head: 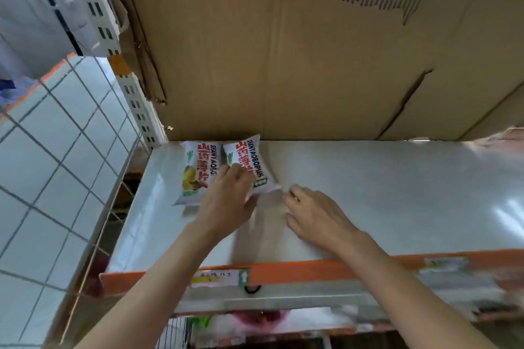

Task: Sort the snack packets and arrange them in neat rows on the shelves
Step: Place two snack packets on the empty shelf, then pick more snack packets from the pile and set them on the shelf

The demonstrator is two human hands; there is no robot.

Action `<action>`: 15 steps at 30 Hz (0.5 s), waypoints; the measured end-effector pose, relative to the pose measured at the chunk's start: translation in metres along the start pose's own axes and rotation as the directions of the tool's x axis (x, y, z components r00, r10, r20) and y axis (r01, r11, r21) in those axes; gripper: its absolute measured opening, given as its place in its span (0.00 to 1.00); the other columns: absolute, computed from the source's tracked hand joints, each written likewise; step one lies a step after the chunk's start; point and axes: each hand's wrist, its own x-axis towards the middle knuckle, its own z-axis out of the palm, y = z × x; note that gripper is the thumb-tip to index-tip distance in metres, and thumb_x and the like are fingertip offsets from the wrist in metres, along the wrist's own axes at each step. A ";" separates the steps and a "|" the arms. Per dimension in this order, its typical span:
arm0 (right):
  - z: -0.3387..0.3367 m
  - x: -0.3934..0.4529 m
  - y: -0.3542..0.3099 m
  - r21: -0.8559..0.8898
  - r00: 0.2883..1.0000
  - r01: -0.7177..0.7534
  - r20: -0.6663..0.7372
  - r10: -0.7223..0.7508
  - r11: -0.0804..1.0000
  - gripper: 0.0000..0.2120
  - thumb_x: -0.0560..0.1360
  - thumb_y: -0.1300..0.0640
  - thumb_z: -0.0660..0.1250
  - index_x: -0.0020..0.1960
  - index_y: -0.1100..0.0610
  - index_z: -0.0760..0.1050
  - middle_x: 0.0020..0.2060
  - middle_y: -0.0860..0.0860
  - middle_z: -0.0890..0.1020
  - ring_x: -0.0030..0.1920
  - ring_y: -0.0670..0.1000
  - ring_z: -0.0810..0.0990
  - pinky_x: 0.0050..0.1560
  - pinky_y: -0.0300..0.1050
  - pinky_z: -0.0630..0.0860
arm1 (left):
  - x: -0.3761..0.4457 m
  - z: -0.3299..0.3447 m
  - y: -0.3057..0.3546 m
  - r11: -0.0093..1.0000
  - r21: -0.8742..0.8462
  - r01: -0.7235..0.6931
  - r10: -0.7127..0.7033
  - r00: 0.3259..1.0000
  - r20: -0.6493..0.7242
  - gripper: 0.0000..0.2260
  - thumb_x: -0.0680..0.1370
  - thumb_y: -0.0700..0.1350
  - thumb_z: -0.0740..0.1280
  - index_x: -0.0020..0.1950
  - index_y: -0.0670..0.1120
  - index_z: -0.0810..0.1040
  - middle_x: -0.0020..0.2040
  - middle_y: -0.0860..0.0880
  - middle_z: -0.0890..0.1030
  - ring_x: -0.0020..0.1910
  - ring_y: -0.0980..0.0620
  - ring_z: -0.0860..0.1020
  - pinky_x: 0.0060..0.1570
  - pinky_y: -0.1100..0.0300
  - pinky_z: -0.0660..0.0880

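Two white snack packets with red lettering lie side by side at the back left of a white shelf (382,193). The left packet (195,173) lies flat. My left hand (226,201) rests over the near end of the right packet (252,161), its fingers curled onto it. My right hand (314,215) lies on the bare shelf just right of that packet, fingers loosely bent and holding nothing.
A torn brown cardboard sheet (283,51) forms the back wall behind the shelf. The shelf front has an orange edge strip (297,269) with price labels. A white slotted upright (136,99) and a white tiled wall (56,164) stand on the left. More goods show on the shelf below.
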 end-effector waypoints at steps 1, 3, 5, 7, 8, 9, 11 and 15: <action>0.002 -0.012 0.003 -0.033 1.000 -0.001 0.019 0.002 0.999 0.07 0.63 0.59 0.70 0.39 0.60 0.77 0.34 0.55 0.76 0.30 0.56 0.77 0.25 0.44 0.70 | -0.003 0.006 0.007 0.998 0.009 -0.058 0.058 0.998 0.008 0.11 0.71 0.46 0.66 0.48 0.41 0.79 0.47 0.42 0.79 0.48 0.40 0.76 0.48 0.46 0.76; 0.004 -0.035 0.010 -0.083 1.000 0.002 0.023 0.000 0.997 0.08 0.61 0.57 0.71 0.39 0.57 0.78 0.34 0.53 0.76 0.30 0.54 0.77 0.26 0.42 0.69 | -0.008 0.010 0.024 0.991 0.012 -0.131 0.131 0.991 0.039 0.12 0.68 0.44 0.71 0.48 0.40 0.80 0.45 0.42 0.79 0.45 0.40 0.78 0.44 0.47 0.78; 0.001 -0.059 0.020 -0.081 1.000 -0.031 0.002 0.031 0.996 0.07 0.62 0.56 0.69 0.40 0.55 0.79 0.35 0.51 0.76 0.32 0.52 0.77 0.28 0.41 0.70 | -0.011 0.009 0.043 0.982 0.012 -0.190 0.189 0.979 0.075 0.15 0.66 0.45 0.75 0.51 0.43 0.81 0.46 0.45 0.80 0.46 0.43 0.79 0.44 0.50 0.77; -0.001 -0.085 0.030 -0.067 0.997 -0.071 -0.033 0.069 0.995 0.07 0.62 0.56 0.68 0.40 0.55 0.78 0.36 0.50 0.77 0.34 0.51 0.78 0.29 0.42 0.72 | -0.016 0.009 0.062 0.963 0.031 -0.267 0.264 0.961 0.082 0.14 0.65 0.48 0.76 0.48 0.47 0.81 0.43 0.49 0.80 0.44 0.45 0.79 0.42 0.52 0.76; -0.002 -0.099 0.035 -0.062 0.995 -0.095 -0.047 0.093 0.993 0.07 0.63 0.56 0.68 0.40 0.54 0.78 0.36 0.50 0.77 0.34 0.51 0.78 0.30 0.42 0.73 | -0.017 0.009 0.073 0.953 0.031 -0.301 0.298 0.951 0.084 0.13 0.65 0.49 0.76 0.47 0.48 0.81 0.42 0.50 0.80 0.42 0.46 0.80 0.42 0.53 0.76; -0.005 -0.113 0.040 -0.058 0.991 -0.122 -0.053 0.119 0.991 0.06 0.63 0.56 0.67 0.40 0.54 0.79 0.37 0.50 0.78 0.34 0.50 0.78 0.30 0.42 0.74 | -0.018 0.011 0.085 0.948 0.018 -0.316 0.313 0.945 0.093 0.12 0.67 0.50 0.74 0.47 0.48 0.81 0.42 0.51 0.80 0.42 0.47 0.80 0.43 0.53 0.76; -0.008 -0.145 0.054 -0.062 0.985 -0.161 -0.070 0.157 0.985 0.07 0.64 0.56 0.66 0.40 0.54 0.79 0.37 0.49 0.78 0.34 0.49 0.78 0.29 0.41 0.74 | -0.019 0.017 0.116 0.947 -0.013 -0.320 0.319 0.941 0.111 0.10 0.70 0.51 0.71 0.49 0.49 0.80 0.45 0.51 0.80 0.46 0.48 0.79 0.45 0.53 0.75; -0.010 -0.222 0.088 -0.016 0.964 -0.267 -0.015 0.267 0.964 0.13 0.62 0.57 0.71 0.46 0.56 0.79 0.42 0.52 0.79 0.37 0.51 0.80 0.31 0.42 0.77 | -0.019 0.039 0.199 0.914 -0.100 -0.394 0.406 0.892 0.200 0.16 0.76 0.55 0.59 0.59 0.50 0.76 0.55 0.50 0.78 0.56 0.47 0.75 0.54 0.56 0.68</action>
